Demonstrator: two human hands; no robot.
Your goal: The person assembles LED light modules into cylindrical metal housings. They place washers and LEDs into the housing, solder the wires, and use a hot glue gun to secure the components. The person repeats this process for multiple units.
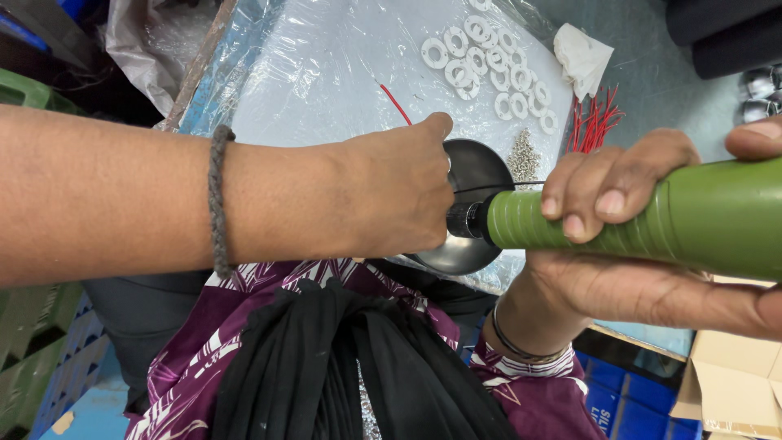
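Closest in, a black cloth (350, 367) lies bunched in the lap over purple patterned fabric. Lower right, beside the knee, sits one open cardboard box (733, 383), plain tan, with blue crates (619, 399) tucked under the table edge.

Above that, the right hand (627, 236) is wrapped around one thick green power tool (652, 216); four fingers curl over the ribbed grip and the thumb sits on top, so the hold is full and firm. Its black nose meets one dark, shiny round dish (476, 167) at the table's near edge. The left hand (399, 195) is closed over the dish's left side, forefinger stretched along the rim; what lies under the palm is hidden. A braided band circles that wrist.

Farther off, on the plastic-wrapped table (326, 73), one loose red wire (395, 103) lies alone, a small heap of tiny metal parts (524, 159) sits beside the dish, a bundle of red wires (595, 122) too tangled to count lies right, and about twenty white rings (489, 61) spread beyond. One crumpled white rag (582, 53) sits at the far edge.
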